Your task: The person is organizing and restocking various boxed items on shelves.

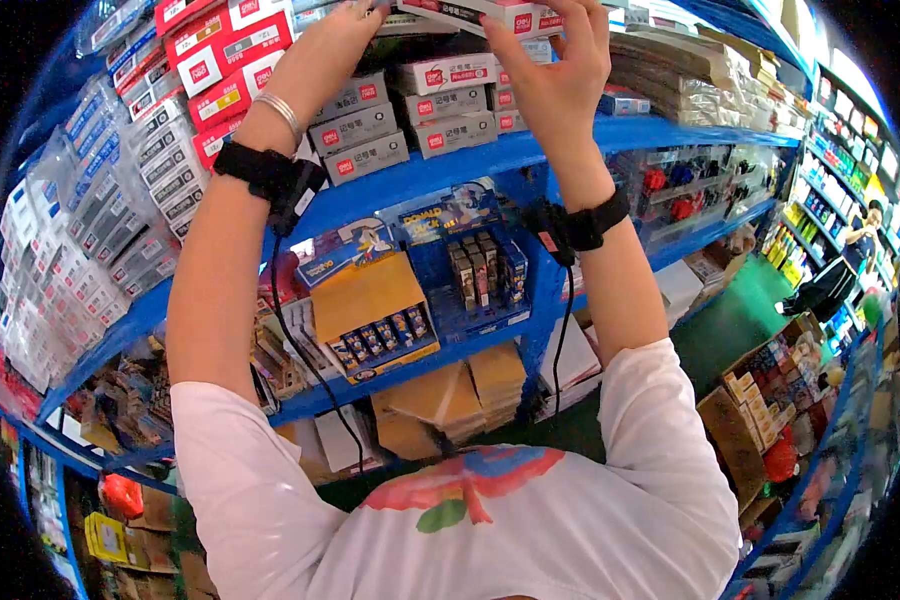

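right hand (562, 88) apparently gripping white box (521, 20)

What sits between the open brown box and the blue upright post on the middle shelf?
A blue display with slim small boxes, seen in the head view.

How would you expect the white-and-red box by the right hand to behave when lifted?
The white-and-red box by the right hand is probably fairly stiff, given its straight edges. With flat sides, it seems unlikely to roll. Its smooth printed surface might slide a little under the fingers. Its contents are hidden, so I cannot judge the weight.
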Motion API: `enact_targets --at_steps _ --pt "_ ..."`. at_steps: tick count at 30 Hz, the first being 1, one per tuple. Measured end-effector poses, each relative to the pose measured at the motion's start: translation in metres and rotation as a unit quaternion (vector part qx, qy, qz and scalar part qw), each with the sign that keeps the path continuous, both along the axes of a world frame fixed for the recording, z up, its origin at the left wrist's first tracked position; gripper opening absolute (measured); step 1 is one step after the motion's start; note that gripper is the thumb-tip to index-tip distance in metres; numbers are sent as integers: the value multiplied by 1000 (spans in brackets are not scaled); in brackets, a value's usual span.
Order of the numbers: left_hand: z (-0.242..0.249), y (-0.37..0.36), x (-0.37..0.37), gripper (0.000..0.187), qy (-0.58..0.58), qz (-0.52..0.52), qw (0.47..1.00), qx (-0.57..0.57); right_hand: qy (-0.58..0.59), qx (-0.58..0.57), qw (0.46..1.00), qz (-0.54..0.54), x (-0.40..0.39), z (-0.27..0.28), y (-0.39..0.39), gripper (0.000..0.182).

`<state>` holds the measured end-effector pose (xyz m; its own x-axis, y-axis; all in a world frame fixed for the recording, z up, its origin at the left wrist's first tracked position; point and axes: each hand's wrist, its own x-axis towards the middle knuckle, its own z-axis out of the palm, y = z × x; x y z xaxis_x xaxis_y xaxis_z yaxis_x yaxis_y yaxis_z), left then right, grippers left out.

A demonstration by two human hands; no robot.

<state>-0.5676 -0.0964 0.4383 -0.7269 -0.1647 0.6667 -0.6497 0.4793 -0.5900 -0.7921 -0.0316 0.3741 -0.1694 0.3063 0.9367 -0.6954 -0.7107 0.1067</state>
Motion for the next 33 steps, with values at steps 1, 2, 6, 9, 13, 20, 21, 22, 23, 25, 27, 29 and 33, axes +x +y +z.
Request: enact_targets --at_steps 1,2,6,9,13,20,21,22,23,25,27,29,33 --pt "0 5 -1 29 -13 3 1000 5 2 -14 1000 -11 -2 0 -3 32" --pt "0 9 -2 29 -26 6 1000 10 5 -10 1000 -7 -3 -1 -3 32" --pt "1 18 -5 34 4 -64 992 113 12 -3 1000 9 -1 -2 2 32" --pt "-3 17 -7 44 30 -89 990 104 12 -15 1000 1 1 -2 0 31" --pt "-7 18 -8 55 38 -97 993 53 12 -24 1000 -8 0 -3 -2 31" --pt "-8 10 -7 65 25 -97 995 -19 18 -2 1000 20 -3 -5 0 32" --pt "-9 14 -8 60 36 -71 997 -6 19 -2 1000 16 -3 -5 0 32" --pt "-10 21 -9 55 48 -45 998 7 19 -3 1000 13 -3 -6 0 32" --pt "-13 26 -9 50 60 -18 998 21 20 -12 1000 4 -3 -5 0 32" --pt "-7 12 -3 35 54 5 997 63 22 -27 999 -13 -2 -5 0 32" --pt "-4 3 -1 23 77 9 993 91 19 -18 1000 2 -1 -5 -1 32" --pt "-1 2 -1 17 129 -5 986 103 14 -6 1000 1 0 -4 1 32" --pt "-15 7 -10 29 138 -8 989 50 -2 12 1000 3 2 -8 3 33"
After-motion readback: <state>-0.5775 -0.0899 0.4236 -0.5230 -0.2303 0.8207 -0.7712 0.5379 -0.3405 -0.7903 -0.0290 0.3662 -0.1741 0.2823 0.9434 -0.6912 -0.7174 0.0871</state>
